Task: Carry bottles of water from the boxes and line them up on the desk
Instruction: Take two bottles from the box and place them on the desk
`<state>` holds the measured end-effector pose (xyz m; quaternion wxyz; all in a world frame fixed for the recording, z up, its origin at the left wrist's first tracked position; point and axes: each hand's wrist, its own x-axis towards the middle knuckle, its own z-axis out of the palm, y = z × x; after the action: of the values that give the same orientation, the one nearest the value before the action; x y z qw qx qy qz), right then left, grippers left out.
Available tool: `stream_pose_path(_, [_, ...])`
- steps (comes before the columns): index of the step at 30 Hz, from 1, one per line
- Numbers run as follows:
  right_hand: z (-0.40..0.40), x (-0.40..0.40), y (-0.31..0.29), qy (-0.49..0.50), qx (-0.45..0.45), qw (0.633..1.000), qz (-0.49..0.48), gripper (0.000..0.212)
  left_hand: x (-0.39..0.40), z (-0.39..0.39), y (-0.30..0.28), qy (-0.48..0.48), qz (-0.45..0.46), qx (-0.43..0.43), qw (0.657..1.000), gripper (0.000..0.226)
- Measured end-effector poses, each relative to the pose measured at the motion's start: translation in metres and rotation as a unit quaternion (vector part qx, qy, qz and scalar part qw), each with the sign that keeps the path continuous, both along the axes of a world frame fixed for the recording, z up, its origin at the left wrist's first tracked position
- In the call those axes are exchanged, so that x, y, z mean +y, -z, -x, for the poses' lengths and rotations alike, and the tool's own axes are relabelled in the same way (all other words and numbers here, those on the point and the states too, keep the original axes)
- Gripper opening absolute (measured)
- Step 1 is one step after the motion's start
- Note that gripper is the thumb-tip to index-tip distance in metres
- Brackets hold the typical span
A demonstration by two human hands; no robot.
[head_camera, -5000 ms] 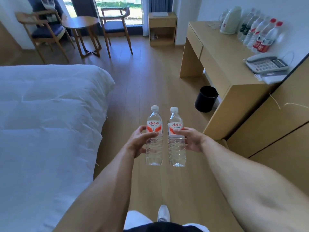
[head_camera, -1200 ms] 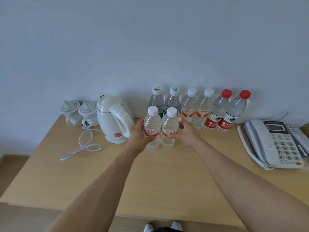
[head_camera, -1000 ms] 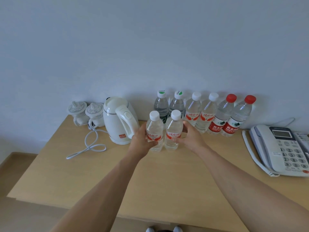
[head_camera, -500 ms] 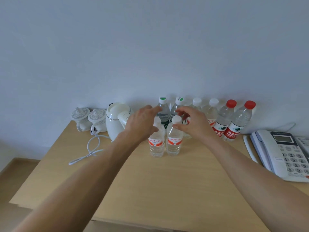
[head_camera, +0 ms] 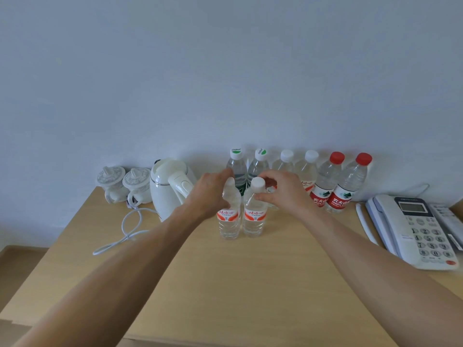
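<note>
Two clear water bottles with white caps and red-orange labels stand upright side by side on the wooden desk [head_camera: 250, 284], just in front of the row at the wall. My left hand [head_camera: 211, 194] grips the top of the left bottle [head_camera: 227, 217] and hides most of its cap. My right hand [head_camera: 283, 194] pinches the right bottle [head_camera: 254, 217] at its cap and neck. Behind them, against the wall, stands a row of bottles: two green-topped [head_camera: 236, 159], two white-capped [head_camera: 310, 161] and two red-capped [head_camera: 348, 189].
A white electric kettle [head_camera: 166, 191] with a loose cord [head_camera: 125, 236] stands left of the bottles, with two lidded white cups [head_camera: 111, 181] beyond it. A desk telephone [head_camera: 413, 231] lies at the right. The desk's front edge runs along the bottom.
I carried the two bottles across the room and set them down on the desk. My hands slid from the bottles' bodies up to their tops. The view has moved closer.
</note>
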<state>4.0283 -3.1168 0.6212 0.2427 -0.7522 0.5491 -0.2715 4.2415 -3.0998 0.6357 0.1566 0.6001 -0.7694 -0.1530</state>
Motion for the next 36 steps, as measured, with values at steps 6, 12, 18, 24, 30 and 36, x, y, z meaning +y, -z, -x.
stream_pose_path(6, [-0.001, 0.001, 0.000, 0.016, -0.033, 0.999, -0.008, 0.043, -0.015, 0.007, 0.002, -0.028, 0.008, 0.023, 0.999, 0.055])
stream_pose_path(12, [-0.003, 0.002, 0.003, 0.045, -0.034, 0.998, -0.002, 0.038, -0.025, 0.011, 0.006, -0.044, 0.019, 0.031, 0.998, 0.062])
stream_pose_path(18, [-0.002, 0.002, 0.003, 0.062, -0.050, 0.997, -0.008, 0.038, -0.028, 0.010, 0.009, -0.044, 0.033, 0.036, 0.998, 0.062])
stream_pose_path(24, [-0.002, 0.003, 0.004, 0.071, -0.062, 0.995, -0.010, 0.037, -0.031, 0.010, 0.007, -0.037, 0.027, 0.050, 0.998, 0.063])
stream_pose_path(30, [0.000, 0.003, 0.004, 0.082, -0.063, 0.995, -0.011, 0.036, -0.030, 0.012, 0.007, -0.035, 0.028, 0.055, 0.997, 0.062])
stream_pose_path(36, [0.001, 0.000, 0.003, 0.092, -0.066, 0.993, -0.017, 0.036, -0.028, 0.010, 0.007, -0.031, 0.026, 0.076, 0.996, 0.063])
